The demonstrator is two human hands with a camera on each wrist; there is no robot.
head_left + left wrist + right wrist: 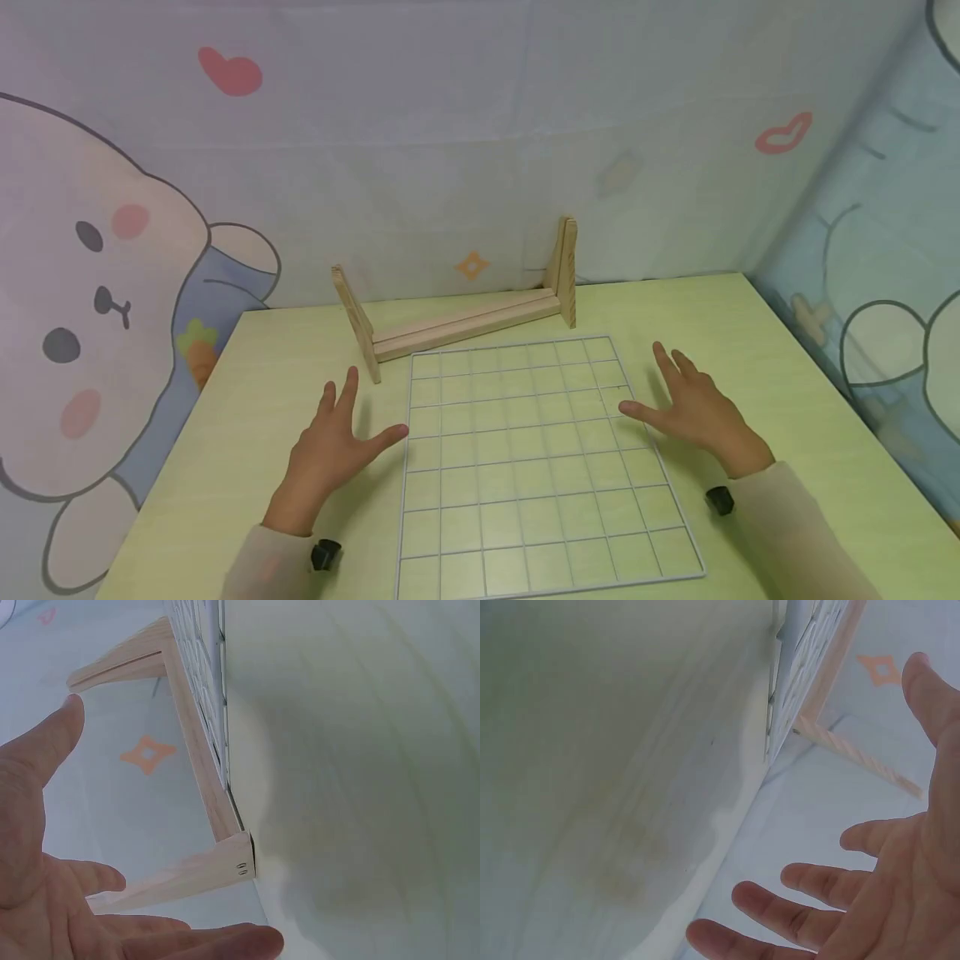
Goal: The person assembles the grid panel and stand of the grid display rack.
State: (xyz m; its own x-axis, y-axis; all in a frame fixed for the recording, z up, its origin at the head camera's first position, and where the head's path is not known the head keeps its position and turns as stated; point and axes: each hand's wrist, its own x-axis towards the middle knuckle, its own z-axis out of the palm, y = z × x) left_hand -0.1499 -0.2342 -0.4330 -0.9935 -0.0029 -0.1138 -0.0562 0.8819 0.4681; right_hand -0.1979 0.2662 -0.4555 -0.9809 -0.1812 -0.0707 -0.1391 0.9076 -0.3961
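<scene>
A white wire grid panel [512, 462] lies flat on the table between the two hands. Behind it stands a wooden stand [465, 325] made of a long crossbar with an upright board at each end. My left hand [326, 454] hovers by the grid's left edge, fingers spread and thumb pointing toward the wire; its palm is bare in the left wrist view. On the other side my right hand [697, 417] is held with fingers apart, its thumb overlapping the grid's right edge in the head view. Neither hand holds anything.
The pale yellow-green table [750, 350] runs back to a cloth backdrop [420, 100] printed with hearts and a cartoon animal. A second printed cloth [885, 250] hangs along the right side. Black wrist devices [326, 554] sit under both sleeves.
</scene>
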